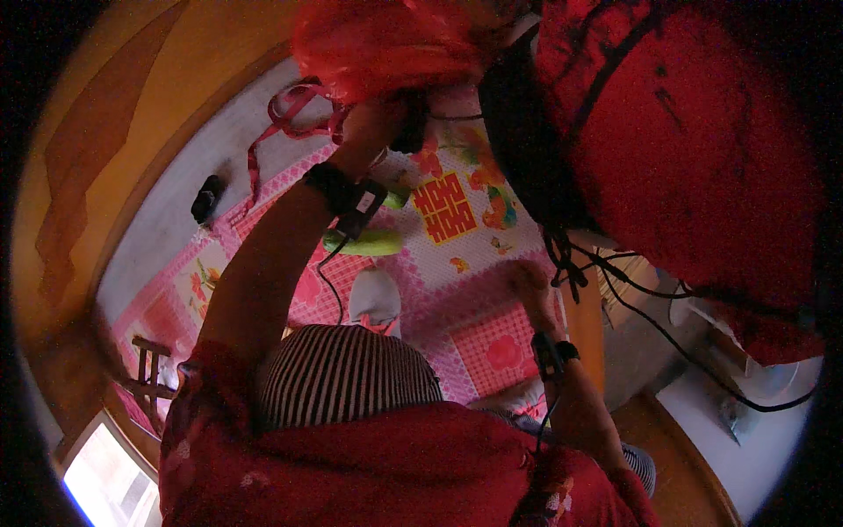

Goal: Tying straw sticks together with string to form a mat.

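My left arm stretches far across the table, and my left hand [379, 121] is at the lower edge of a red translucent plastic bag [378, 53]. It appears to grip the bag, though most of its fingers are covered. A dark object [409, 123] sits beside this hand; its kind is unclear. Below the forearm lie a long green vegetable [364, 242] and a second green piece [397, 196], partly hidden by the wrist device. My right hand [529, 279] rests on the patterned tablecloth [439, 281] near its right edge, its fingers too dark to make out.
A rounded white object [373, 294] lies near my striped-clad knee [347, 373]. Left on the table are a red strap [255, 162] and a small black object [206, 199]. Red cloth [685, 158] with black cords [650, 325] fills the right side. A wooden frame [151, 369] stands at left.
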Demonstrator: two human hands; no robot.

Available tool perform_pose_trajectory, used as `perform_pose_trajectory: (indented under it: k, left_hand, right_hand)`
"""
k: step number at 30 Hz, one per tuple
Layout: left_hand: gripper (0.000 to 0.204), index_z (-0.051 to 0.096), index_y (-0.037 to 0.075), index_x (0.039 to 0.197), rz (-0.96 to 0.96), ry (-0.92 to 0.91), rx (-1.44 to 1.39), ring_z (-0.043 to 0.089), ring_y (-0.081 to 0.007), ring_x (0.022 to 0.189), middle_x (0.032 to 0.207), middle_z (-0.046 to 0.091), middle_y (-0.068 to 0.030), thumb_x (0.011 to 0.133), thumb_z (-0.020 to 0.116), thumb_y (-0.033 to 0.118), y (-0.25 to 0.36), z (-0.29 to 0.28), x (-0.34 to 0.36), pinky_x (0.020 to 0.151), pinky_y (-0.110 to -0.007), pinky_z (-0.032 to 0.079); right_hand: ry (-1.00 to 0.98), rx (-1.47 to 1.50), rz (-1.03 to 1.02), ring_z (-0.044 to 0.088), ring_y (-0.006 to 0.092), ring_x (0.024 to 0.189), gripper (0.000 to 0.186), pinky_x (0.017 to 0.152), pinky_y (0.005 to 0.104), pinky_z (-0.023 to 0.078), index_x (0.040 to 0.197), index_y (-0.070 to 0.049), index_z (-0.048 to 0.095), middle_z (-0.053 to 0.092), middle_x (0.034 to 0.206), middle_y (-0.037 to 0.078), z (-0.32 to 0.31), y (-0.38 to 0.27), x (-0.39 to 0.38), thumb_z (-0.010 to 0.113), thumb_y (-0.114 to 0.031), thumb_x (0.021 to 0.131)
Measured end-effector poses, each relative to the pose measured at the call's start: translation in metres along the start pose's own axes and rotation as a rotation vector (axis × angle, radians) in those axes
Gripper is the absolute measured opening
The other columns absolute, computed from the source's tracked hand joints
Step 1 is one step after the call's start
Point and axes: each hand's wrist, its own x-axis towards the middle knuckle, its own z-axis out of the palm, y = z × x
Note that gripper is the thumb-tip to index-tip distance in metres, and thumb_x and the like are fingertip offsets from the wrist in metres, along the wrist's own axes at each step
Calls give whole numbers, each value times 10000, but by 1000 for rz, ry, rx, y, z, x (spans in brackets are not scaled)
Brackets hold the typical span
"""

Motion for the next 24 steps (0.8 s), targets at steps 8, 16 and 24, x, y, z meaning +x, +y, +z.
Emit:
perform_pose_trajectory:
  k: [8,16,24]
  left_hand:
    - [379,612,100,1051,366,-120,342,615,-365,889,941,639,-189,860,457,388,-38,34,49,770,-446,488]
    - [282,603,108,1029,376,90,398,613,-360,852,912,631,-159,783,567,242,-98,-7,-13,720,-454,502]
    - [192,589,69,848,348,104,649,604,-345,647,711,608,-142,689,639,165,-228,-82,-74,531,-449,474]
  right_hand:
    - [97,387,37,543,128,885,247,783,281,479,1073,-19,560,558,979,30,-5,0,8,543,-199,905]
    - [62,-337,-21,534,111,842,224,734,270,472,1061,-24,567,556,951,19,63,-67,-25,538,-183,906]
    - [100,-388,37,542,106,720,224,671,262,463,1010,-19,603,572,798,-8,87,-104,-35,546,-206,900]
